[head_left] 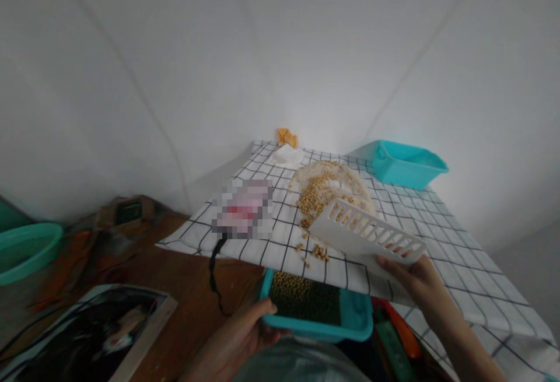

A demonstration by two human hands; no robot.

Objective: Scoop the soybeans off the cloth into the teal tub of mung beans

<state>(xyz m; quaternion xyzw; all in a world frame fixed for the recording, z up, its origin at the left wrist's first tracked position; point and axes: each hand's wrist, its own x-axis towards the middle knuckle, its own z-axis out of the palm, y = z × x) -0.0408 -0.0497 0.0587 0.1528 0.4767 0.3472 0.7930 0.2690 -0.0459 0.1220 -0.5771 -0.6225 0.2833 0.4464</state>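
My left hand (256, 326) is closed on the left end of a turquoise plastic tub (324, 328), thumb over the rim. The tub sits just below the table's front edge and holds yellow soybeans (286, 283) and smaller dark green beans (321, 307). In my right hand (415, 274) is a white slotted plastic panel (341, 233), gripped at its right end. The panel tilts over the checked tablecloth (437, 230). Beside its left end lie loose soybeans (317, 195), scattered over a round, pale mat-like patch (350, 175) whose material I cannot make out.
Another turquoise tub (400, 163) stands at the back right. A white cloth or paper (286, 156) and an orange item (287, 137) lie at the back. A blurred-out pink object (245, 207) with a black strap sits left. A green basin (30, 248) is on the far left.
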